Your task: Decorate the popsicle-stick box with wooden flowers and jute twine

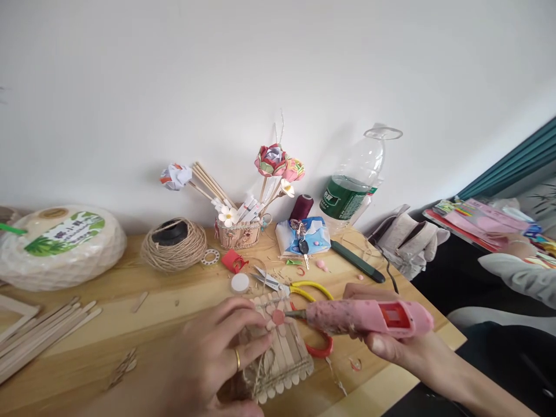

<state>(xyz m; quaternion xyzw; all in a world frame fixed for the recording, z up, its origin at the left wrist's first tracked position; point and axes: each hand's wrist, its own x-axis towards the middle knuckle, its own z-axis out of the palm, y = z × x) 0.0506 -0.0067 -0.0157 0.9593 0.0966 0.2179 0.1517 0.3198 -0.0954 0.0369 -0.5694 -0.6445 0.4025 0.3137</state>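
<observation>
My right hand (pixel 382 341) is wrapped round a pink hot glue gun (pixel 343 316), its body speckled with dark marks. The metal nozzle points left, at the pink round centre of a small wooden flower (pixel 278 317); whether it touches cannot be made out. This flower lies on a craft piece (pixel 289 353) built from popsicle sticks and bound with twine. My left hand (pixel 226 353), a gold ring on one finger, grips the craft piece from the left, fingertips at the flower's petals. Behind it lie scissors (pixel 304 288) with yellow and red handles, partly covered.
A twine ball (pixel 174 244), a stick pot (pixel 238 231) with paper flowers, a tissue pack (pixel 304 234) with keys, and a large plastic bottle (pixel 345 197) line the wall. Popsicle sticks (pixel 43 330) lie left. Another person's sleeve (pixel 516 275) shows at right.
</observation>
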